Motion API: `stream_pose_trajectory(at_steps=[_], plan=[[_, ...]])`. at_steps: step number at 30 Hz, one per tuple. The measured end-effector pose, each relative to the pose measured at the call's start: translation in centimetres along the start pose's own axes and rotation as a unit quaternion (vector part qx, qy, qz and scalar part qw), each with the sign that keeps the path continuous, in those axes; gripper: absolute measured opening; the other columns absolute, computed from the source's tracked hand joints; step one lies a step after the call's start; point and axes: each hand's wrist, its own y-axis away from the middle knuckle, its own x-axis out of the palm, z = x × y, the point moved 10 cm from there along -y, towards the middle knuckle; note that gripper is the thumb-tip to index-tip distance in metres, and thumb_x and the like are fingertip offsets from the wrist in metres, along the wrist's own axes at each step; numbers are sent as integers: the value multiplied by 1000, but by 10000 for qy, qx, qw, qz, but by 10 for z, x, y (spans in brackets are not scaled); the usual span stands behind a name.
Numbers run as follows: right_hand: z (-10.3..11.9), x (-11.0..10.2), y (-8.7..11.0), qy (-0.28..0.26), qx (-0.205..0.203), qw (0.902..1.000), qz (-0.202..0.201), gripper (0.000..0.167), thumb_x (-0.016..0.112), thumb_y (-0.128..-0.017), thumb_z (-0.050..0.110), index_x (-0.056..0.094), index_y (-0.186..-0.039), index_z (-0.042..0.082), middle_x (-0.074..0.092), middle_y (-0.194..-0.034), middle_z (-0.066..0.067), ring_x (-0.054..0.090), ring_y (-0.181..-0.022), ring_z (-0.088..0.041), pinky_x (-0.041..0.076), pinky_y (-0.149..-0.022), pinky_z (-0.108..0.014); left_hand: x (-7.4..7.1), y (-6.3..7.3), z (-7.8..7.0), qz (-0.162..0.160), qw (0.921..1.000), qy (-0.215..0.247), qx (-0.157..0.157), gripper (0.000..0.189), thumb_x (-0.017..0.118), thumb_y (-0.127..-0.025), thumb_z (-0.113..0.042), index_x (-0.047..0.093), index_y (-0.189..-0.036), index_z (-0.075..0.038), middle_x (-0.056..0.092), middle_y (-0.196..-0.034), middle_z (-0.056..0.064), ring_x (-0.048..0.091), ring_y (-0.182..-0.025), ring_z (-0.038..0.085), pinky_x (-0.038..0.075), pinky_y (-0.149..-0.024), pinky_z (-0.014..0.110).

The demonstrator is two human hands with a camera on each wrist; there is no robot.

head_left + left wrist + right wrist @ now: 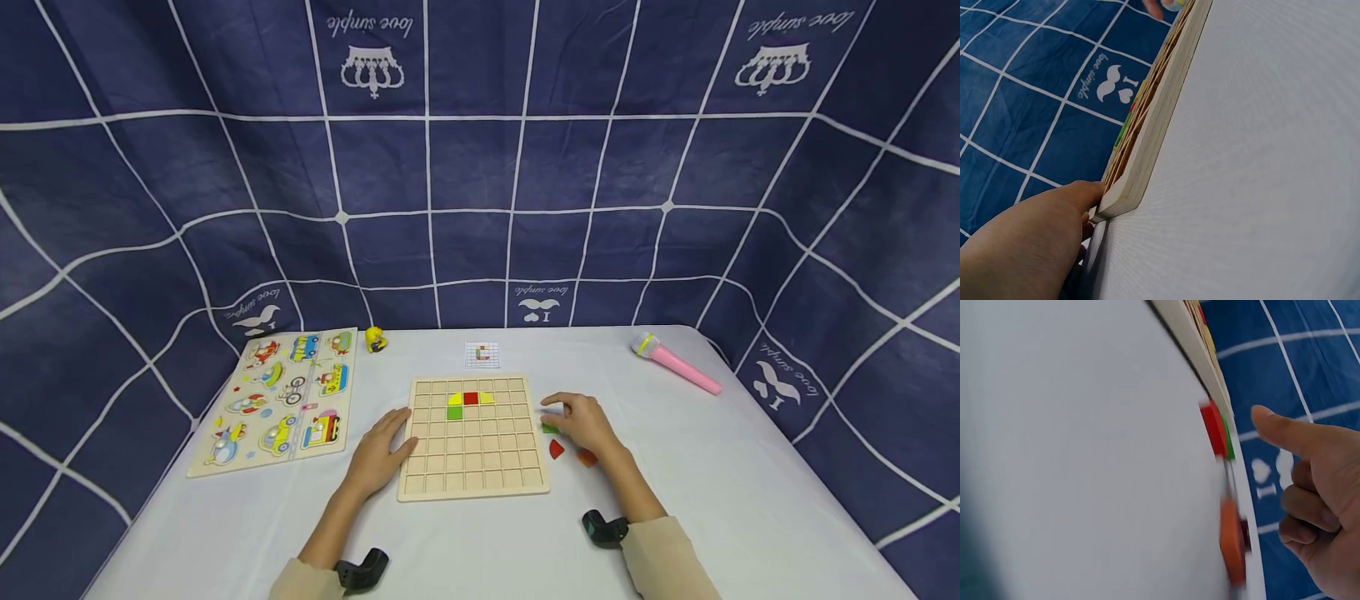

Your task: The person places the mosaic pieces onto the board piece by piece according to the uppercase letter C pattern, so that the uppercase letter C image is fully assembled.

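Note:
A wooden grid board (472,467) lies in the middle of the table. On it sit a red square block (470,398), a yellow piece on either side of that, and a green square block (454,412) below the left one. My left hand (375,457) rests along the board's left edge, thumb and fingers spread against it. Over the loose pieces right of the board hovers my right hand (583,421), with nothing seen between thumb and fingers. Under and near it lie a green piece (550,428), a red wedge-shaped piece (556,449) and an orange piece (587,457).
A small pattern card (482,355) lies behind the board. At the left is a vehicle picture puzzle (285,400), with a small yellow duck toy (376,339) beside its far corner. A pink toy microphone (678,364) lies at the back right. Blue curtain surrounds the table's back and sides.

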Motion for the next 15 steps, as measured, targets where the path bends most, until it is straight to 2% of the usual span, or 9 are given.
stream_pose_trajectory(at_steps=[6, 11, 15], plan=[[-23, -5, 11, -34, 120, 9995, 296, 25, 78, -73, 23, 73, -97, 16, 38, -53, 5, 33, -48, -8, 27, -42, -21, 1, 0, 3, 97, 9999, 1, -104, 56, 60, -89, -29, 44, -137, -4, 41, -140, 16, 31, -132, 34, 26, -104, 54], [-27, -1, 15, 25, 109, 9989, 455, 25, 79, -73, 24, 73, -96, 17, 39, -53, 5, 34, -48, -8, 27, -42, -21, 2, 0, 3, 106, 9999, 16, -97, 56, 60, -89, -29, 43, -137, -4, 41, -140, 16, 31, -132, 34, 25, -105, 54], [-25, -2, 14, 130, 70, 9991, 396, 23, 78, -74, 22, 72, -95, 15, 40, -53, 5, 35, -47, -8, 28, -41, -21, 2, 0, 2, 108, 9999, 12, -89, 56, 60, -90, -29, 43, -137, -4, 41, -140, 16, 31, -132, 34, 25, -104, 55]])
